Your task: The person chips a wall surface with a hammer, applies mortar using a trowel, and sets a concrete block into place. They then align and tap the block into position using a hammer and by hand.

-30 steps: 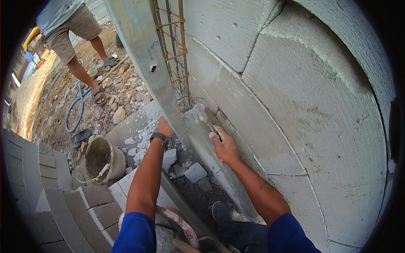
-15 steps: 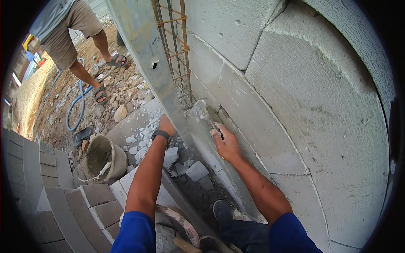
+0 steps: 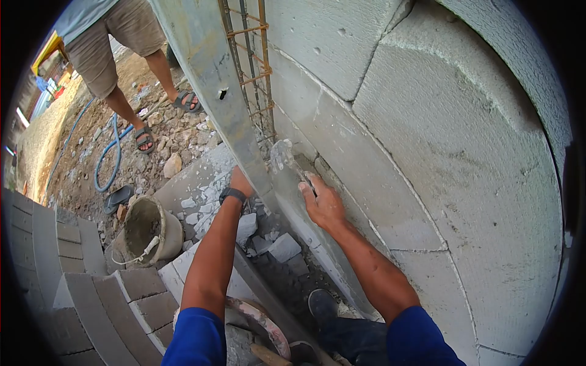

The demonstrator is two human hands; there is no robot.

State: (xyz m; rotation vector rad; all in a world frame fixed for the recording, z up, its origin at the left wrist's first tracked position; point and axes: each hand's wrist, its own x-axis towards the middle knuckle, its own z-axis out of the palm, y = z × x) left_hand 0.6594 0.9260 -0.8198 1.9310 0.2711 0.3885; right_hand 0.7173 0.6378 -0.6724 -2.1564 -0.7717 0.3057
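Note:
My right hand (image 3: 325, 204) is closed around the handle of a trowel. The trowel's mortar-smeared blade (image 3: 282, 156) points away from me, over the top of a low ledge (image 3: 293, 183) along the block wall. My left hand (image 3: 240, 182), with a dark band at the wrist, reaches against a tall, leaning grey panel (image 3: 204, 79). Its fingers are hidden behind the panel, so their grip does not show. Just beyond the panel stands a rusty rebar cage (image 3: 259, 73), upright beside the wall.
A wall of large grey blocks (image 3: 439, 146) rises on my right. To the left are a mortar bucket (image 3: 152, 232), stacked blocks (image 3: 131, 293) and broken block pieces (image 3: 284, 247). A person in sandals (image 3: 125, 91) stands on rubble near a blue hose (image 3: 110, 155).
My right hand and the trowel have moved slightly left, and the blade is turned differently, showing more of its face. The other person appears a little farther right. My left hand stays put.

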